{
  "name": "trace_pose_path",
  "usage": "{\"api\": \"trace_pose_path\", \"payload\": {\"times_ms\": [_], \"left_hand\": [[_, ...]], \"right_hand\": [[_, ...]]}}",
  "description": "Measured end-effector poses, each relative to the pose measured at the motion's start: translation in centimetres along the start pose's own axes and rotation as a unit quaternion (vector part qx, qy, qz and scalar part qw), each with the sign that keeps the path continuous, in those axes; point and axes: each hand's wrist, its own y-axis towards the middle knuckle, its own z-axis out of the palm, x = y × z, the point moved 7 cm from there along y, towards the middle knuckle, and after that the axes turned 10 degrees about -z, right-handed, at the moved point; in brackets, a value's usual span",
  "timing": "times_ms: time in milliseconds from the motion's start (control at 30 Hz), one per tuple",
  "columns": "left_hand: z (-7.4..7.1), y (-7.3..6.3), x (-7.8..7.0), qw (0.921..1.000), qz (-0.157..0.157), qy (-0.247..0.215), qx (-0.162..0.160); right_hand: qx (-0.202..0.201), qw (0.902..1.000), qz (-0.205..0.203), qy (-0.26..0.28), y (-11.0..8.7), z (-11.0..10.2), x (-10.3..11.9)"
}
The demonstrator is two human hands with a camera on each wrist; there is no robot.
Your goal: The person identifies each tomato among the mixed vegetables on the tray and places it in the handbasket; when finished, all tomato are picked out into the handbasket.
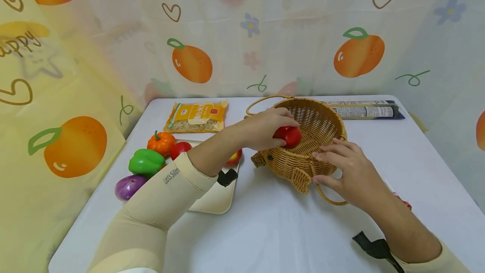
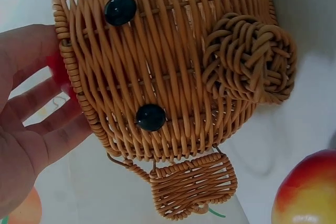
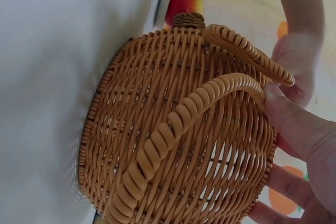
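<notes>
1. Printed backdrop [image 1: 303, 60], pale, with oranges and "happy" lettering; across 12 o'clock.
2. Table [image 1: 288, 235], covered in white; beneath all the goods.
3. Animal-shaped wicker basket [image 1: 282, 165], on the table. Two bead eyes [image 2: 150, 117], a braided snout [image 2: 252, 59], and looped handles at about 11 and 5 o'clock. Clock positions below are read from its centre in the head view.
4. Cream tray [image 1: 216, 203], at 8 o'clock, partly hidden by the left sleeve [image 1: 166, 193].
5. Dark long packet [image 1: 367, 111], printed label, at 2 o'clock behind the basket.
6. Yellow grain bag [image 1: 197, 117], between 9 and 10 o'clock.
7. Right hand [image 1: 346, 172], at 4 to 5 o'clock; grips the basket rim, thumb outside, other fingers over the edge.
8. Left hand [image 1: 267, 127], at 9 to 10 o'clock; fingers curled round a red fruit.
9. Green bell pepper [image 1: 146, 162], just below 9 o'clock.
10. Purple eggplant [image 1: 130, 187], between 8 and 9 o'clock, just beside the pepper.
11. Orange pumpkin [image 1: 161, 143], at 9 o'clock.
12. Red fruit [image 1: 291, 137], glossy, round; held at the basket mouth, on its 8 o'clock side.
13. Red-and-yellow fruit [image 1: 235, 158], between 8 and 9 o'clock, largely covered by the left arm.
</notes>
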Motion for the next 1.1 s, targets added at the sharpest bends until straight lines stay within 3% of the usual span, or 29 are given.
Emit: {"api": "trace_pose_path", "payload": {"times_ms": [300,600,833,1100], "left_hand": [[-0.2,-0.4,-0.1,0.9998,0.019,0.007,-0.001],[-1.3,-1.9,0.8,0.9998,-0.001,-0.001,-0.018],[-1.6,-3.5,3.4,0.9994,-0.030,0.001,-0.015],[-0.7,-5.2,7.4,0.9969,-0.076,-0.019,-0.006]], "right_hand": [[0.005,1.0000,0.001,-0.004,0.0,0.0,0.1],[0.019,0.9996,0.020,-0.003,0.0,0.0,0.0],[0.017,0.9998,0.012,-0.005,0.0,0.0,0.0],[0.012,0.9999,0.008,-0.003,0.0,0.1,0.0]]}}
